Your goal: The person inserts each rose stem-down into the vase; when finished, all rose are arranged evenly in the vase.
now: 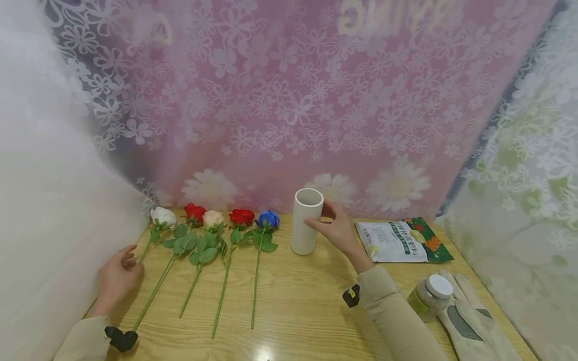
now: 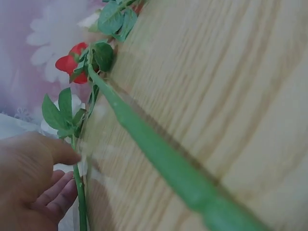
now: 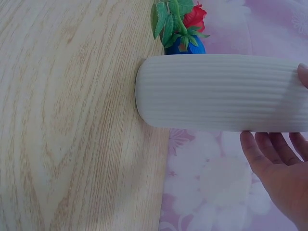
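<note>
At the far left lies a white rose (image 1: 163,217), its stem running between the thumb and curled fingers of my left hand (image 1: 119,277). In the left wrist view the thumb of the left hand (image 2: 36,178) crosses over the stem (image 2: 80,197), with the other fingers behind it. My right hand (image 1: 337,229) grips a tall white vase (image 1: 303,228) from its right side, near the upper half. Fine ribs run along the vase (image 3: 211,94) in the right wrist view, where its base is at the tabletop and the right hand (image 3: 284,168) has thumb and fingers on opposite sides.
Right of the white rose lie a red rose (image 1: 195,213), a pale peach rose (image 1: 212,219), another red rose (image 1: 242,216) and a blue rose (image 1: 268,219). A printed packet (image 1: 397,241), a lidded jar (image 1: 429,298) and gloves (image 1: 471,321) are on the right. A floral curtain (image 1: 280,110) hangs behind the table.
</note>
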{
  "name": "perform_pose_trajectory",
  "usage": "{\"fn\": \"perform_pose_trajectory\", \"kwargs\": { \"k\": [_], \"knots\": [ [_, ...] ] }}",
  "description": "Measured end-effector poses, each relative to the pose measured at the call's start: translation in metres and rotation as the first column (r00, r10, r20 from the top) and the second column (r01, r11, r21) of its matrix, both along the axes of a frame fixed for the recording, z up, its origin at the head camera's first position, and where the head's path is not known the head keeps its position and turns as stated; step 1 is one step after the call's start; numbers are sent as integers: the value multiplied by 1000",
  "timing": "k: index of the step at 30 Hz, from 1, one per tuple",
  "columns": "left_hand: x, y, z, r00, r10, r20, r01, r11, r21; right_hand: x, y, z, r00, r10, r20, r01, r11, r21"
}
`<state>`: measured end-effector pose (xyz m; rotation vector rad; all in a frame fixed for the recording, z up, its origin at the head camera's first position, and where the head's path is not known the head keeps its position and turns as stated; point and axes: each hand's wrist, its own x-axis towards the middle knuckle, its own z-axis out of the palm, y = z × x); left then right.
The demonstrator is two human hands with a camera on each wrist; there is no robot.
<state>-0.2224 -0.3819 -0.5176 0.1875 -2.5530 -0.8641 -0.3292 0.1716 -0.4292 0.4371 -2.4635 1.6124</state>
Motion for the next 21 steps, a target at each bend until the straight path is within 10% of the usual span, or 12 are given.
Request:
{"fn": "perform_pose_trajectory", "kwargs": {
  "k": [12,21],
  "knots": [
    [-4,2,9,997,-37,67,41,998,-54,22,-9,27,999,18,30,-18,1000,-5],
    [-11,2,26,981,-46,187,25,993,114,33,-11,39,999,18,42,-18,1000,-3]
  ]
}}
